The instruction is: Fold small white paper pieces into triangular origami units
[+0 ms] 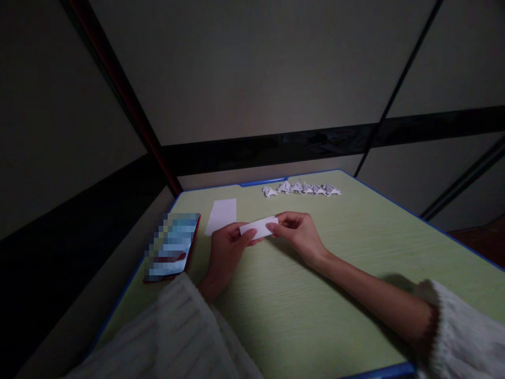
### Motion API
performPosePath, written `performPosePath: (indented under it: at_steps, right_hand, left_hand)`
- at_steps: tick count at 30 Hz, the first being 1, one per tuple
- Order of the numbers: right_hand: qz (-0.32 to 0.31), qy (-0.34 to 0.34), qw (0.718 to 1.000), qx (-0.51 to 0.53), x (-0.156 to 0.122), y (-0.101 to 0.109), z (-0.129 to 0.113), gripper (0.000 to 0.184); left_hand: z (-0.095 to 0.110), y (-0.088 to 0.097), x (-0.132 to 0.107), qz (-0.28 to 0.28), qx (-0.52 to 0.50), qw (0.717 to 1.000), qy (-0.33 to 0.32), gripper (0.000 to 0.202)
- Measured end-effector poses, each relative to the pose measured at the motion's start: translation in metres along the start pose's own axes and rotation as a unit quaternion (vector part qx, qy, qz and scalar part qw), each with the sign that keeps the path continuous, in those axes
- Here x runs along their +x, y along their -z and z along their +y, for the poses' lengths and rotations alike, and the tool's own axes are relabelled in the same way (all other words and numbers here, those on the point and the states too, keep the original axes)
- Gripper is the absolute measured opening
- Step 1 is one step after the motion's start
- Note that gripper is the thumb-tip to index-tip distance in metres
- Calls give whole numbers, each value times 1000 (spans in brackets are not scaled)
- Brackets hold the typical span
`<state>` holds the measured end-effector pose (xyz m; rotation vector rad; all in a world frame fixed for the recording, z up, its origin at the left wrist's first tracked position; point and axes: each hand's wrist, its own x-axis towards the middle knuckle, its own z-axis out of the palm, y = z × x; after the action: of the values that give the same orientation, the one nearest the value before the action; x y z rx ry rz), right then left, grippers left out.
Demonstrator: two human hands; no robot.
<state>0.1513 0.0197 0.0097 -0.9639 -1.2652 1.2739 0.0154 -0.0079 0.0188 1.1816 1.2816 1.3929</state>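
A small white piece of folded paper (260, 227) is held up between both my hands, long side roughly level and its right end a little higher. My left hand (229, 250) pinches its left end, thumb on the near face. At the right end, my right hand (302, 234) grips it the same way, thumb in front and fingers behind. Just beyond my left hand lies a flat sheet of white paper (223, 215). Several folded paper figures (302, 188) stand in a row near the table's far edge.
The pale green table (355, 231) has a blue rim. A phone with a red edge (173, 247) lies at the left side, its screen blurred out. Close behind the table rises a panelled cabinet front (252, 73) with a dark band.
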Motion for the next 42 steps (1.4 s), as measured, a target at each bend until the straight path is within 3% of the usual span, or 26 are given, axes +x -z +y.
performPosePath:
  at_steps: [7, 19, 32, 36, 39, 42]
  right_hand:
    - [19, -37, 999, 4, -2, -1, -3, 12]
    - [23, -30, 999, 2, -2, -1, -3, 13]
    - [20, -33, 995, 97, -1, -3, 2, 27]
    - [3, -62, 993, 97, 0, -3, 1, 24]
    - [-20, -105, 991, 86, 0, -4, 2, 18]
    - [-32, -90, 993, 70, -1, -4, 2, 17]
  left_hand:
    - [0, 0, -1, 14, 17, 1000, -8, 8]
    - [1, -1, 0, 17, 22, 999, -18, 5]
    - [3, -1, -1, 34, 44, 998, -16, 9]
    - [1, -1, 0, 33, 35, 999, -17, 6]
    - [-1, 0, 1, 23, 15, 1000, -15, 9]
    - [-3, 1, 0, -15, 22, 1000, -8, 7]
